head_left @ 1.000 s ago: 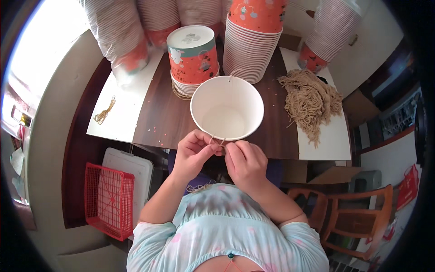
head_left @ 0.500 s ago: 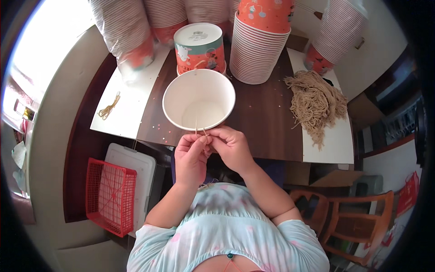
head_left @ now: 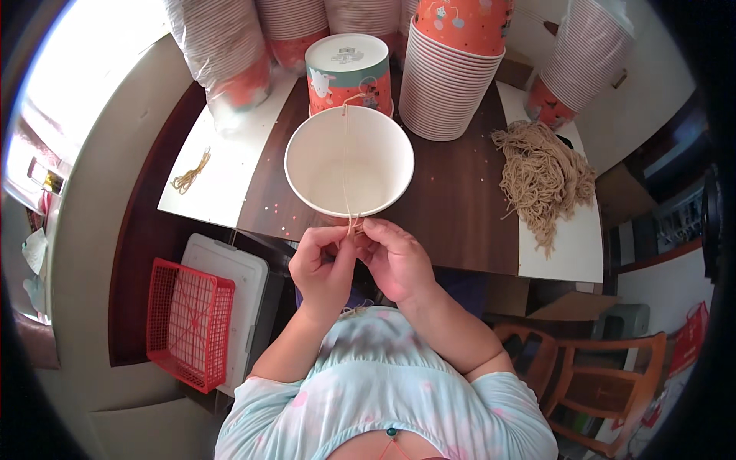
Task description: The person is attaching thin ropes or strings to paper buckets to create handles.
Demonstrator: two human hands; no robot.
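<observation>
A paper bucket [head_left: 314, 172] with a white inside stands mouth up at the near edge of the brown table. A thin tan string [head_left: 346, 157] is knotted at its far rim and runs across the mouth to the near rim. There my left hand [head_left: 323, 264] pinches the string between thumb and forefinger. Close beside it, my right hand [head_left: 400, 264] has its thumb and fingertips closed on the string's end at the outside of the rim. The fingers partly hide the hole and any knot there.
Behind stand an upturned printed bucket [head_left: 349, 80], a tall stack of nested buckets [head_left: 445, 84] and bagged stacks [head_left: 222, 54]. A heap of tan strings [head_left: 544, 176] lies on the right, a small string bundle [head_left: 192, 172] on the left. Below left is a red basket [head_left: 188, 326].
The string now stretches across the bucket's mouth; before, short ends showed at the near rim. Both hands remain at the rim, fingers slightly shifted. The whole view has moved a little.
</observation>
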